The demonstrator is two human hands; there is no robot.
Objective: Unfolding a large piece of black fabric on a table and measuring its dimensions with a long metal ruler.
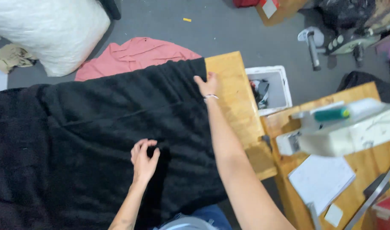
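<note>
Left hand: the left hand (144, 158) is near the body, on the black fuzzy cloth (88, 140). Its fingers curl in and pinch a little bit of the cloth.
Right hand: the right hand (207, 85) reaches far out to the cloth's far corner. It lies half open with the fingers on the cloth's edge, right where the wood begins. I cannot tell if it grips the edge. A thin band (210, 97) goes round the wrist.
Black cloth: it is big and spread out over the counter (235, 98). It covers most of it and hangs off to the left.
Counter: it is light brown wood. Only a strip on the right side shows.
White papers: a flat white stack (320, 179) lies on a second wooden counter (356, 191) at the right, with a small white square tag (333, 214) near it.
White machine: a white machine (344, 127) with a green knob (331, 114) stands above the papers.
White box: an open white bin (276, 87) sits on the floor past the counter, with dark scraps inside.
Pink cloth: it (135, 55) lies on the grey floor (229, 25) behind the black cloth.
White bag: a big fat white sack (50, 30) is at the far left.
Brown box: a cardboard box (280, 8) with a white label (269, 7) is far back.
</note>
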